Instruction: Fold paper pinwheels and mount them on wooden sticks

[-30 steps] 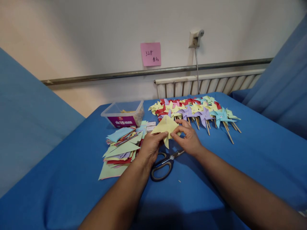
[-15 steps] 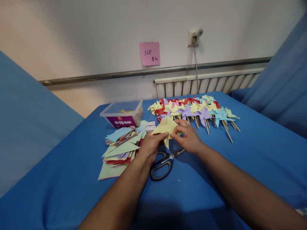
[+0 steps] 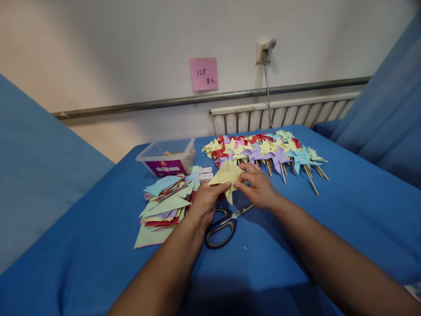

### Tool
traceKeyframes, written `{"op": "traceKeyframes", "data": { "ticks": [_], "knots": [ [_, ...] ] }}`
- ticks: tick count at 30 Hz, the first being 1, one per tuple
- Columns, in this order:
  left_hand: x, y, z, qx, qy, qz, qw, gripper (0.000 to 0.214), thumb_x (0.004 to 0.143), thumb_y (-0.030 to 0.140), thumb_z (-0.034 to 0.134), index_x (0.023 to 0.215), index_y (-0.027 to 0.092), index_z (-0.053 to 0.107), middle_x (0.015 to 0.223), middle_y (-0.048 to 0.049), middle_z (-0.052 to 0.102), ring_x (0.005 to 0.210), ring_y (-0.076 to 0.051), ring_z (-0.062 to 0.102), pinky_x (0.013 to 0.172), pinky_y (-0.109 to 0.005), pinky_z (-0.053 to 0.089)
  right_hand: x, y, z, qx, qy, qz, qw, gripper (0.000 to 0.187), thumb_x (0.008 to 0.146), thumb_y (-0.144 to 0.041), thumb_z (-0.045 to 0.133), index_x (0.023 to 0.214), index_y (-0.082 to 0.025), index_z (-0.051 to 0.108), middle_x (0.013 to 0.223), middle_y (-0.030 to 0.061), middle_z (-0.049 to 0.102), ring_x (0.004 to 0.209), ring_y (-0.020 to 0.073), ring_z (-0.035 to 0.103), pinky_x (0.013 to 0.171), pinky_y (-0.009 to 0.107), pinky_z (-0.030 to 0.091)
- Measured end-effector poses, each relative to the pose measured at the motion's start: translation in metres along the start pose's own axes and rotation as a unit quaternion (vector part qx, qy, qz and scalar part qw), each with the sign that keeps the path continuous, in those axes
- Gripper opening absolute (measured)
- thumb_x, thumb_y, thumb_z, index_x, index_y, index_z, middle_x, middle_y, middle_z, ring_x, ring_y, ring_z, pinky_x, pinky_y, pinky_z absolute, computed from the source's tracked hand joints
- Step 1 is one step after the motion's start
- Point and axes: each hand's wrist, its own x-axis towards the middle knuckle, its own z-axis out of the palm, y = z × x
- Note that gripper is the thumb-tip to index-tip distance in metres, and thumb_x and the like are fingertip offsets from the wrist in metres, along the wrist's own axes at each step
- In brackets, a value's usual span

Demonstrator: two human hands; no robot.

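Both hands hold a pale yellow paper pinwheel [image 3: 226, 174] in the air above the table. My left hand [image 3: 208, 198] grips its lower left part, thumb on the near face. With thumb and fingers pinched, my right hand [image 3: 257, 186] holds its right side near the middle. Whether a pin or a stick is in the paper is hidden by the fingers. Right below the hands, a pair of scissors [image 3: 221, 233] with dark handles lies on the blue cloth, blades pointing to the upper right.
Stacks of coloured paper [image 3: 164, 206] lie left of the hands. Behind them stands a clear plastic box [image 3: 149, 153] with thin sticks inside. Two small white boxes [image 3: 206, 173] sit beside the paper. Many finished pinwheels [image 3: 253, 152] on sticks lie at the back right, before a radiator [image 3: 296, 112].
The hands and the yellow pinwheel stay almost in the same place. The whole view has shifted very slightly.
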Motion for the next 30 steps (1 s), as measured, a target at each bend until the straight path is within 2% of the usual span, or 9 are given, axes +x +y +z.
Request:
{"op": "traceKeyframes", "data": {
  "ticks": [14, 24, 30],
  "knots": [
    [-0.0005, -0.0001, 0.0012, 0.018, 0.016, -0.02, 1.0, 0.049, 0.049, 0.021, 0.086, 0.094, 0.008, 0.073, 0.089, -0.014, 0.074, 0.07, -0.021, 0.066, 0.068, -0.032, 0.052, 0.0001, 0.0018, 0.0013, -0.019, -0.013, 0.026, 0.999, 0.013, 0.081, -0.025, 0.062, 0.069, -0.021, 0.061, 0.113, 0.008, 0.06, 0.116, 0.0267, 0.049, 0.095, 0.048, 0.039],
    [0.0007, -0.0035, -0.0001, 0.018, 0.003, -0.013, 1.0, 0.043, 0.052, 0.025, 0.086, 0.09, 0.009, 0.074, 0.087, -0.0121, 0.074, 0.07, -0.019, 0.065, 0.072, -0.032, 0.051, -0.0002, -0.0022, -0.0013, -0.035, -0.027, 0.018, 0.999, 0.012, 0.082, -0.025, 0.063, 0.07, -0.021, 0.062, 0.113, 0.008, 0.061, 0.114, 0.0264, 0.049, 0.094, 0.048, 0.039],
    [-0.0002, -0.0026, 0.0013, 0.019, 0.007, -0.019, 1.0, 0.044, 0.049, 0.023, 0.087, 0.088, 0.009, 0.073, 0.085, -0.012, 0.073, 0.069, -0.02, 0.065, 0.071, -0.033, 0.051, -0.0003, -0.0034, -0.0011, -0.035, -0.034, 0.023, 0.999, 0.013, 0.082, -0.024, 0.063, 0.069, -0.02, 0.062, 0.112, 0.0081, 0.061, 0.116, 0.0267, 0.049, 0.094, 0.048, 0.039]
  ]
}}
